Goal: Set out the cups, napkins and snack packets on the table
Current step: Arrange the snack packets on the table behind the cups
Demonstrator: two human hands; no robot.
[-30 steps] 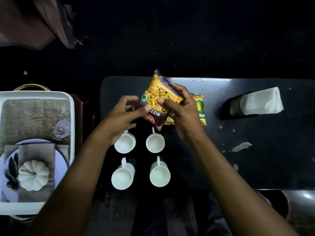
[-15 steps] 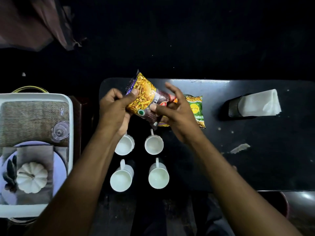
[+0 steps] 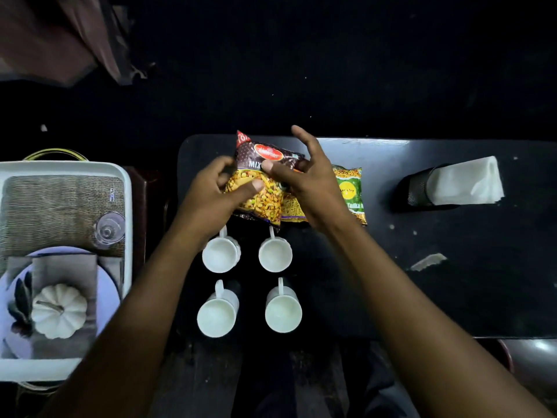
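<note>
A brown-and-yellow mixture snack packet (image 3: pixel 265 188) lies label up near the far left of the black table (image 3: pixel 452 282). My left hand (image 3: pixel 217 191) grips its left edge, thumb across the front. My right hand (image 3: pixel 304 176) rests its thumb on the packet's right side, the other fingers spread and lifted. A green snack packet (image 3: pixel 351 191) lies just to the right, partly under my right wrist. Several white cups (image 3: pixel 275 254) stand in two rows in front of the packets. White napkins (image 3: pixel 467 182) stick out of a black mesh holder (image 3: pixel 417 190) lying on its side.
A white tray (image 3: pixel 126 188) at the left holds a woven mat, an upturned glass (image 3: pixel 109 229), a plate with a grey napkin and a white pumpkin (image 3: pixel 58 310). A torn paper scrap (image 3: pixel 428 260) lies on the table. Brown cloth (image 3: pixel 60 34) hangs at the top left.
The mixture packet has been turned over and around, from tilted between both hands to lying label up by the green packet. My right fingers have opened off it.
</note>
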